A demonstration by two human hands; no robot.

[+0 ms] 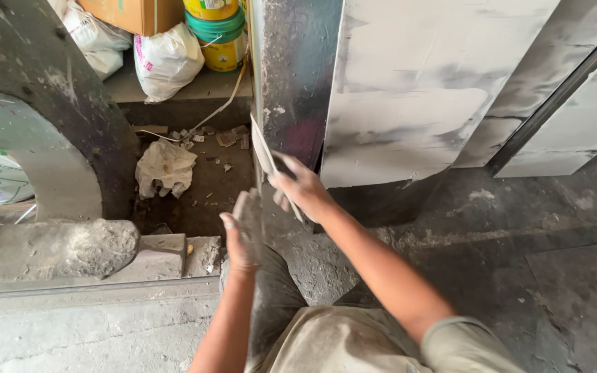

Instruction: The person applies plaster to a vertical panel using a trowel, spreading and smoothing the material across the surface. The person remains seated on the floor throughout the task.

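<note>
Hands apart | right hand grips putty blade | left hand open, below it

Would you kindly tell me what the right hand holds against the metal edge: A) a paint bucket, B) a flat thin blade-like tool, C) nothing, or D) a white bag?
B: the right hand grips a flat thin tool laid along the metal edge, while the left hand is open and dusty.

Both bare forearms are stretched up from the lower edge toward the middle of the frame. The left hand is held flat and open, dusted grey. The right hand is raised slightly higher, its fingers curled closed.
</note>
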